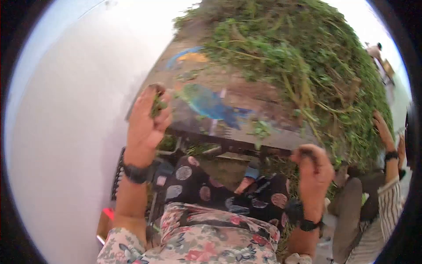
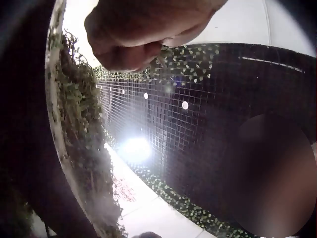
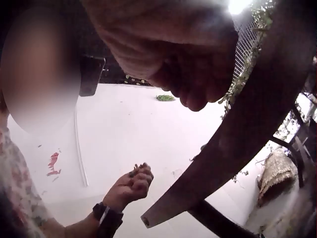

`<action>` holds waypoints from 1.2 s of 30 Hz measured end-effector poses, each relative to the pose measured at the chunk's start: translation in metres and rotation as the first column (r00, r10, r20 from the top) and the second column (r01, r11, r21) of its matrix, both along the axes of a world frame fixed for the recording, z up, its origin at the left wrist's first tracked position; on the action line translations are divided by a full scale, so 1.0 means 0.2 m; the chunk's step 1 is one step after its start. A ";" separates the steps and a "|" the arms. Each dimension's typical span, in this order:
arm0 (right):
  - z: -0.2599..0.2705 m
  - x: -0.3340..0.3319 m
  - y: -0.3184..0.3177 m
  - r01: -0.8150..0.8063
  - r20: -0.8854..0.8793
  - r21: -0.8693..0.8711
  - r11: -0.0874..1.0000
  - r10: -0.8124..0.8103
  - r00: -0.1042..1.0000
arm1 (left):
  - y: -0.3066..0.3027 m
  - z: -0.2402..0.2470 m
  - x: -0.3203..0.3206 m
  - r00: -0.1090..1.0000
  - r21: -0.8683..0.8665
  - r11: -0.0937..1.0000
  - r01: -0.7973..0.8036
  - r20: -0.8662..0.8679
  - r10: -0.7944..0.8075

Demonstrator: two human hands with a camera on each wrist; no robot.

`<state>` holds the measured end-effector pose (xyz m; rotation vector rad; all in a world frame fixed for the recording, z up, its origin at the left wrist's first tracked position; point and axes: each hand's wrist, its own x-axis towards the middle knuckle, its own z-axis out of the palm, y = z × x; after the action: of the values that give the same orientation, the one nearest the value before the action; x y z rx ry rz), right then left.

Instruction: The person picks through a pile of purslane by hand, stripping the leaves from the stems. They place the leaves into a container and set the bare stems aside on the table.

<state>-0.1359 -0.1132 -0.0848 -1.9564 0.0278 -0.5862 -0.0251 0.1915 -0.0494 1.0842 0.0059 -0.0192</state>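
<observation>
My left hand [image 1: 147, 119] is raised over the near left corner of the table, its fingers curled around a small bunch of green leaves [image 1: 159, 104]. From the right wrist view the same left hand [image 3: 133, 184] appears below, bits of the greens showing at its fingertips. Bent fingers also show on the left hand [image 2: 143, 34] in the left wrist view. Over the table's near edge, toward the right, is my right hand [image 1: 315, 169] with curled fingers; I cannot tell whether anything is between them. A loose sprig [image 1: 260, 129] lies on the tabletop between the hands.
A large heap of leafy stems [image 1: 303, 61] covers the far and right side of the table [image 1: 268, 103], which bears a printed blue bird [image 1: 206, 103]. Another person's hand [image 1: 384, 130] reaches into the heap at right. A white surface [image 1: 66, 123] lies left.
</observation>
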 end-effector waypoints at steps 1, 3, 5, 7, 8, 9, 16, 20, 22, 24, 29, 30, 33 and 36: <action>0.00 0.01 -0.02 0.024 0.023 0.033 0.999 -0.025 0.999 | 0.03 -0.01 0.02 1.000 -0.005 1.000 -0.011 0.015 0.011; 0.00 0.04 -0.05 0.075 0.025 0.035 0.997 -0.076 0.997 | 0.12 -0.01 0.03 0.998 -0.022 0.999 -0.045 0.041 0.045; 0.00 0.06 -0.08 0.124 -0.021 -0.035 0.992 -0.124 0.992 | 0.21 -0.02 0.01 0.994 -0.041 0.995 -0.094 0.051 0.096; -0.02 0.10 -0.09 0.062 -0.043 0.036 0.997 -0.060 0.997 | 0.30 -0.03 -0.02 0.977 -0.050 0.981 -0.186 0.095 0.190; -0.03 0.13 -0.09 0.038 -0.043 0.069 0.997 -0.035 0.998 | 0.35 -0.03 -0.03 0.965 -0.060 0.973 -0.224 0.125 0.230; -0.05 0.15 -0.08 0.072 -0.068 0.060 0.996 -0.068 0.995 | 0.43 -0.05 -0.04 0.961 -0.093 0.968 -0.232 0.131 0.243; -0.12 0.22 -0.11 0.129 -0.074 0.080 0.988 -0.123 0.990 | 0.71 -0.29 -0.14 0.905 -0.161 0.892 -0.423 -0.033 0.423; -0.13 0.23 -0.11 0.103 -0.039 0.082 0.991 -0.100 0.994 | 0.83 -0.49 -0.05 0.894 -0.108 0.887 -0.448 -0.047 0.446; -0.15 0.23 -0.11 0.104 -0.049 0.064 0.992 -0.101 0.994 | 0.71 -0.38 0.05 0.812 0.134 0.809 -0.572 -0.046 0.582; -0.10 0.22 -0.10 0.135 -0.078 -0.005 0.991 -0.135 0.988 | 0.84 -0.52 0.15 0.758 0.412 0.696 -0.588 -0.019 0.652; -0.04 0.22 -0.11 0.081 -0.096 0.094 0.992 -0.072 0.993 | 0.72 -0.47 0.10 0.660 0.218 0.624 -0.751 0.301 0.689; -0.01 0.23 -0.12 0.075 -0.104 0.071 0.995 -0.067 0.992 | 0.67 -0.43 0.08 0.660 0.200 0.637 -0.744 0.369 0.655; 0.14 0.30 -0.16 0.113 -0.067 -0.197 0.974 -0.128 0.990 | 0.38 -0.23 -0.01 0.661 0.283 0.626 -0.727 0.537 0.524; 0.23 0.41 -0.17 0.102 -0.068 -0.535 0.838 -0.163 0.984 | 0.12 -0.11 -0.08 0.623 0.410 0.538 -0.736 0.721 0.303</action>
<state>-0.0549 -0.1480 -0.0379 -2.5461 0.0794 -0.6195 -0.0409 0.2162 -0.0724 1.7674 -0.2100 0.9995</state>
